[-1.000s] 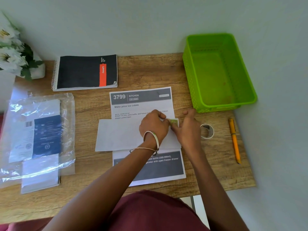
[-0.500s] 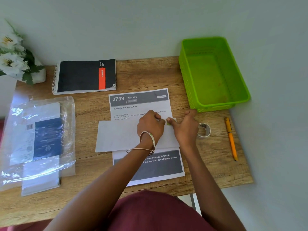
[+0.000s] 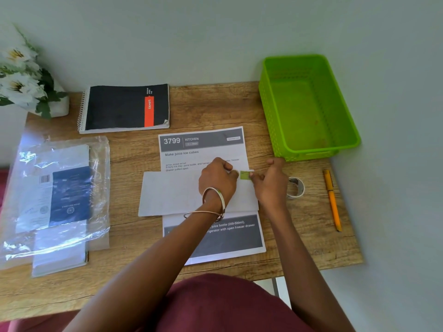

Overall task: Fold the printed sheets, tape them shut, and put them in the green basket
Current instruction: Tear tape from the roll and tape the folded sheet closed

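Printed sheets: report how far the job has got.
Done: one folded sheet lies across a flat printed sheet. In hand: the left hand and right hand hold a strip of tape at the fold's top edge. Left: finish taping, put it in the green basket, which holds no paper, then fold the flat sheet.

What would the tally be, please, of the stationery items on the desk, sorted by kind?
Printed sheets: 2, folded sheet and flat sheet
Notebook: 1
Tape roll: 1
Pen: 1
Green basket: 1
Plastic packet: 1
Total: 7
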Motion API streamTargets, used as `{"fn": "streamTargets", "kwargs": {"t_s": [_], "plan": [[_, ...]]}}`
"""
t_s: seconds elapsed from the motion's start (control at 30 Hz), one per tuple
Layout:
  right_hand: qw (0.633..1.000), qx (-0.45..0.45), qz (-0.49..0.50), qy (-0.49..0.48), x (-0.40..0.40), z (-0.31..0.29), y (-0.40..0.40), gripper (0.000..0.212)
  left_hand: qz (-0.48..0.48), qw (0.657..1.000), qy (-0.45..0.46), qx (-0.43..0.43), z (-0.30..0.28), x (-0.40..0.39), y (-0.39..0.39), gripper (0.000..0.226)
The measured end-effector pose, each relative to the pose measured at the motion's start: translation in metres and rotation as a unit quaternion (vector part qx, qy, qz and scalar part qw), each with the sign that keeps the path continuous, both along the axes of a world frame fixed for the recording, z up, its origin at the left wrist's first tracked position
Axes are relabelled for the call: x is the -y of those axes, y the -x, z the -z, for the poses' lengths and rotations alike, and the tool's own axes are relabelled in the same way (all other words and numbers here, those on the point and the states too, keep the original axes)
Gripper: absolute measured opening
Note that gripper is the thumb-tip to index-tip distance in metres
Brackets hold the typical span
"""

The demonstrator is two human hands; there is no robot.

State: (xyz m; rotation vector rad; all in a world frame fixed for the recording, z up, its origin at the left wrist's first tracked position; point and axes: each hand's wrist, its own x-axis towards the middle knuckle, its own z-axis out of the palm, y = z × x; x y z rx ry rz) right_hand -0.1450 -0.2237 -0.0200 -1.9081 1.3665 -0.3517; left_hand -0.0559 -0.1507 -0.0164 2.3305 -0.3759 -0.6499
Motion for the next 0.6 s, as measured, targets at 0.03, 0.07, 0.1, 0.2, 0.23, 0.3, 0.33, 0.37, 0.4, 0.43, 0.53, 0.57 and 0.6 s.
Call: {"fn": "streamTargets", "kwargs": {"t_s": [0.03, 0.07, 0.1, 0.2, 0.23, 0.3, 0.33, 0.37, 0.4, 0.43, 0.53, 0.57, 0.6], "plan": [[1.000, 0.007, -0.001, -0.012, -0.001, -0.001, 0.000, 0.054, 0.000, 1.000, -0.001, 0.000, -0.001, 0.000, 0.000, 0.010], [1.000, 0.010, -0.001, -0.021, -0.002, -0.002, 0.000, 0.061, 0.000, 1.000, -0.001, 0.000, -0.001, 0.000, 0.000, 0.010], [1.000, 0.008, -0.003, -0.021, -0.004, -0.004, 0.000, 0.066, -0.001, 1.000, -0.002, -0.001, -0.002, 0.000, 0.000, 0.011], [1.000, -0.001, -0.001, 0.000, -0.010, -0.010, -0.002, 0.064, -0.002, 1.000, 0.000, -0.014, -0.004, -0.001, 0.000, 0.012], [1.000, -0.002, 0.002, 0.001, -0.010, -0.011, -0.003, 0.063, 0.001, 1.000, 0.005, -0.020, -0.004, -0.002, 0.000, 0.012], [1.000, -0.004, 0.005, -0.003, -0.010, -0.014, -0.003, 0.062, 0.010, 0.998, 0.037, -0.042, -0.004, -0.008, -0.002, 0.014], [1.000, -0.005, 0.004, -0.003, -0.010, -0.015, -0.003, 0.062, 0.009, 0.996, 0.069, -0.061, -0.006, -0.011, -0.003, 0.014], [1.000, -0.005, -0.001, 0.001, -0.011, -0.016, -0.003, 0.061, 0.004, 0.991, 0.105, -0.078, -0.008, -0.017, -0.005, 0.014], [1.000, -0.004, -0.007, 0.007, -0.012, -0.017, -0.002, 0.061, -0.003, 0.987, 0.135, -0.081, -0.010, -0.024, -0.008, 0.013], [1.000, -0.001, -0.013, 0.016, -0.015, -0.017, -0.001, 0.060, -0.010, 0.985, 0.157, -0.068, -0.013, -0.033, -0.011, 0.012], [0.999, 0.002, -0.021, 0.044, -0.023, -0.016, 0.006, 0.051, -0.020, 0.987, 0.146, 0.060, -0.016, -0.071, -0.024, 0.010], [0.998, -0.007, -0.022, 0.057, -0.026, -0.014, 0.009, 0.047, -0.026, 0.987, 0.116, 0.110, -0.017, -0.085, -0.027, 0.012], [0.997, -0.022, -0.024, 0.073, -0.029, -0.013, 0.013, 0.042, -0.040, 0.985, 0.076, 0.150, -0.019, -0.099, -0.031, 0.016]]}}
